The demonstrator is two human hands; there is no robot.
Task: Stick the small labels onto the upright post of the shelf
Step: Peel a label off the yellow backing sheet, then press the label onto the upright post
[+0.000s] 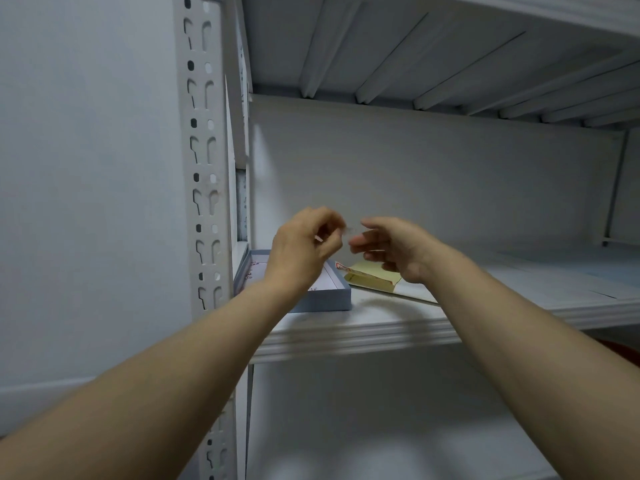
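While both hands are raised close together, a small label [347, 231] seems to be pinched in the curled fingertips of the left hand [301, 251], though blur leaves this uncertain; the right hand [391, 251] is held loose-fingered just beside it, gripping nothing. The label should be kept by one edge, laid on a bare strip of the upright post [204, 161] beside the slots, and smoothed flat. Farther back, on the shelf board [381, 330], a shallow box [329, 294] and a yellow packet [372, 277] lie; their red print cannot be read.

box [330, 299] on shelf [381, 329] beside post [202, 150], envelope [369, 276] right of box
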